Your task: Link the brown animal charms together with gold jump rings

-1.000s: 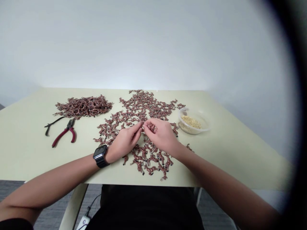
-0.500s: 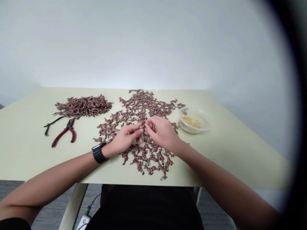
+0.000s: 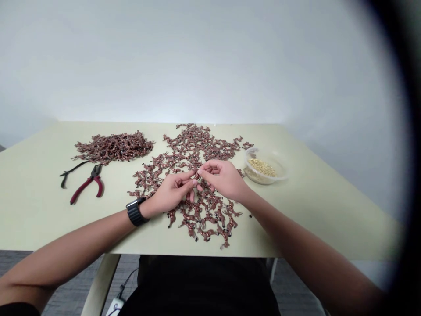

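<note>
Over the middle of the table, my left hand (image 3: 173, 189) and my right hand (image 3: 226, 177) meet at the fingertips. A small brown deer figurine (image 3: 196, 173) shows between them, partly hidden by the fingers. My left thumb and forefinger pinch it from the left. The right thumb and forefinger are closed at its other side; whatever tiny thing they may grip is too small to make out. Beneath and around both hands lie many loose deer figurines (image 3: 207, 219), shiny brown with dark feet.
A denser heap of brown figurines (image 3: 115, 147) sits at the back left. In front of it lie red-handled pliers (image 3: 87, 184) and a black strap-like piece (image 3: 70, 173). To the right stands a clear plastic tub (image 3: 279, 171) with small gold pieces (image 3: 261, 168).
My right hand has turned slightly and its fingers have straightened a little at the figurine. The left fingers have shifted only slightly. Objects on the table lie as before.
</note>
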`<state>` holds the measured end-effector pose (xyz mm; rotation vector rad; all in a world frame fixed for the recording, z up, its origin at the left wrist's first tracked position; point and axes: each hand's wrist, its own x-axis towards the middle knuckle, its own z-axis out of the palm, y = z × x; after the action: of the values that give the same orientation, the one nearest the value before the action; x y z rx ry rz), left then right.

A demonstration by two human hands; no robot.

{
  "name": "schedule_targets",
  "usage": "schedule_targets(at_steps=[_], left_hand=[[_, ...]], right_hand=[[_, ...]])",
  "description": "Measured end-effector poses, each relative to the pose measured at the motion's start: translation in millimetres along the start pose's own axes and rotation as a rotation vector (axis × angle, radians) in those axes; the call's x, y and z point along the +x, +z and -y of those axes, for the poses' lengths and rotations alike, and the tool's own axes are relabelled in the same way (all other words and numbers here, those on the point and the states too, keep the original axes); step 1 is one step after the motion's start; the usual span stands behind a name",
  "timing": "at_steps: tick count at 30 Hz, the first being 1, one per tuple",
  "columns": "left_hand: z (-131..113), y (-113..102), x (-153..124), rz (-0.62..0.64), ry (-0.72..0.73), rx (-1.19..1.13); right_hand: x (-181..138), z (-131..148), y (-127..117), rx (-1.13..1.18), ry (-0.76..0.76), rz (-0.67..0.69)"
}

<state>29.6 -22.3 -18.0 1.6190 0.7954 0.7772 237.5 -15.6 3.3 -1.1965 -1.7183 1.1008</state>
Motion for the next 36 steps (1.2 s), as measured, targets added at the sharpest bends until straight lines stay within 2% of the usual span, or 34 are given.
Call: schedule_targets(at_steps=[8,14,16,22,29,32,36], left_hand=[[-6,-1,-1,0.053,-0.058,-0.140],[-6,-1,-1,0.078,-0.062,-0.147],[-5,0,-2,0.066,-0.034,-0.061],[-3,3,-5,-0.105,0.113,0.431],[-3,1,-6,-0.148,0.210,0.737],[-2,-1,-6,-0.117,0.214,0.708],[-1,-1,-5,-0.036,0.082,0.363]], right_hand=[[-1,4,-5,-0.230,-0.225,-0.043],[-3,7,-9,-0.394,-0.429,-0.005],[-3,6,-6,-0.368,-0.384,-0.013],[0,-2,7,0.118,0.084,0.041],[2,-6,7,0.312,0.168,0.077],[3,-7,6,0.332,0.195,0.100],[4,-10,5,0.178,0.128,0.079]])
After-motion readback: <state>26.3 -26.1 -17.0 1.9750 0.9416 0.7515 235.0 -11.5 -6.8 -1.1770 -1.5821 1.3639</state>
